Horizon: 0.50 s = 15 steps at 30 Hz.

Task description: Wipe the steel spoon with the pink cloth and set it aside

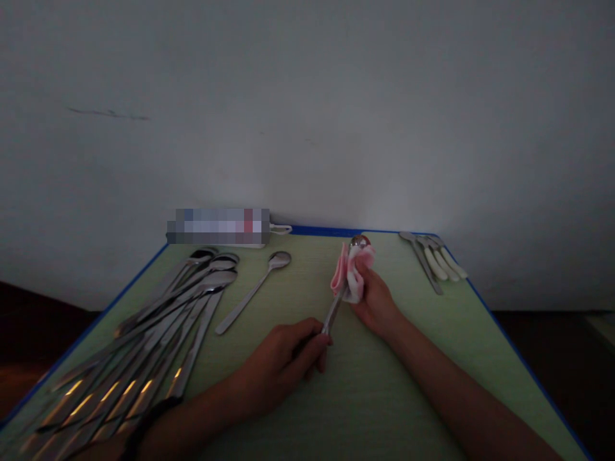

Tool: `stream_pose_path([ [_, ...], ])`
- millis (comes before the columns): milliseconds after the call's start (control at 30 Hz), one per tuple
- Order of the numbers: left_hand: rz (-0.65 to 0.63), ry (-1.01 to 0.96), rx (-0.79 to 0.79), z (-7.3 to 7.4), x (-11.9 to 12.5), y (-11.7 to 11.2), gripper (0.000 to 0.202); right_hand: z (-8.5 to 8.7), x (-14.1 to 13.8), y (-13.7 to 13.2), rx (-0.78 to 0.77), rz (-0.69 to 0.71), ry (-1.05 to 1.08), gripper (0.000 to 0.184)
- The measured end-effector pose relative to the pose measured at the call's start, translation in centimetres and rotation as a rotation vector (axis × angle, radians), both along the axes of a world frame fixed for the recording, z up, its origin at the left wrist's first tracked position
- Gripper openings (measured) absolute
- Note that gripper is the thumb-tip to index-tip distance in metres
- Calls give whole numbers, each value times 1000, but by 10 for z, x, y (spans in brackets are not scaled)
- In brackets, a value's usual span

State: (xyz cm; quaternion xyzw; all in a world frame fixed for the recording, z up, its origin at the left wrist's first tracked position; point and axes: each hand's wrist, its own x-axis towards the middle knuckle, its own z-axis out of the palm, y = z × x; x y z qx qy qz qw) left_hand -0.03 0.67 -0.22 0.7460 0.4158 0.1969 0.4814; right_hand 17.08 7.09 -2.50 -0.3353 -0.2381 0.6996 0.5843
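My left hand (283, 358) is closed round the handle end of a long metal spoon (335, 310), holding it over the green table (346, 410). My right hand (377, 301) grips a pink and white cloth (352, 272) wrapped round the upper part of that spoon, just below its bowl, which peeks out above the cloth. Both hands are at the table's middle.
A spread of several long metal spoons (154, 333) lies on the left. One single spoon (252, 291) lies apart beside them. Several white-handled spoons (435, 259) rest at the far right. A blurred box (218, 227) stands at the back edge against the wall.
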Motion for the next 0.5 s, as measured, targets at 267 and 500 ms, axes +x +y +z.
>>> stream_pose_path([
  [267, 17, -12, -25, 2, 0, 0, 34, -1, 5, -6, 45, 132, -48, 10],
  [500, -5, -19, -25, 5, -1, 3, 34, -1, 1, 0, -55, 10, 113, 14],
])
